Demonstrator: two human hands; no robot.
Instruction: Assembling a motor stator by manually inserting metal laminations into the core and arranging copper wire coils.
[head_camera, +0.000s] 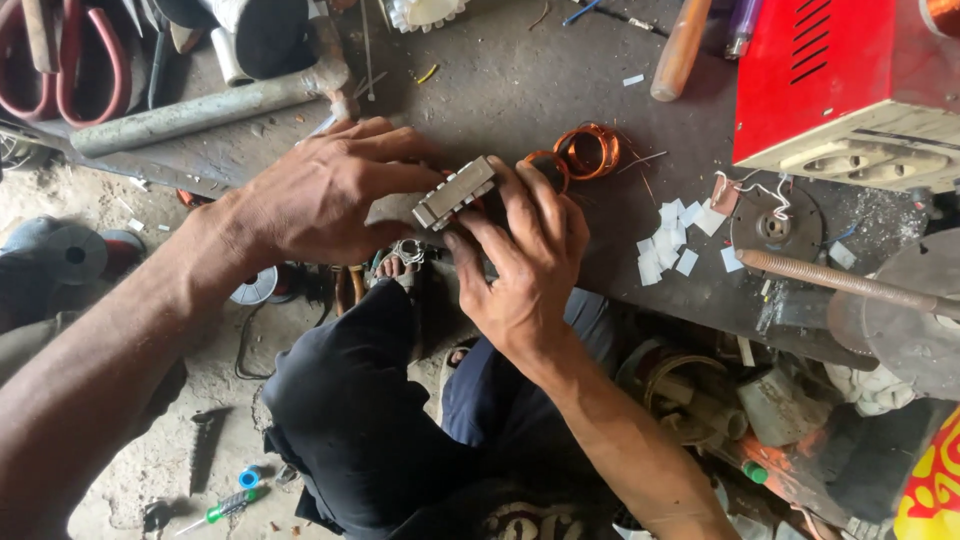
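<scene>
Grey metal block (456, 191), seemingly pinched between left hand (320, 195) and right hand (525, 255).

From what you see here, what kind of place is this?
Probably a small motor or electrical repair workshop: copper coils lie on a grimy bench, both hands hold a laminated metal core, and a hammer lies nearby.

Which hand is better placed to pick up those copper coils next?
Probably the right hand: its fingers lie right beside the copper coils, while the left hand sits beyond the metal block, farther away.
</scene>
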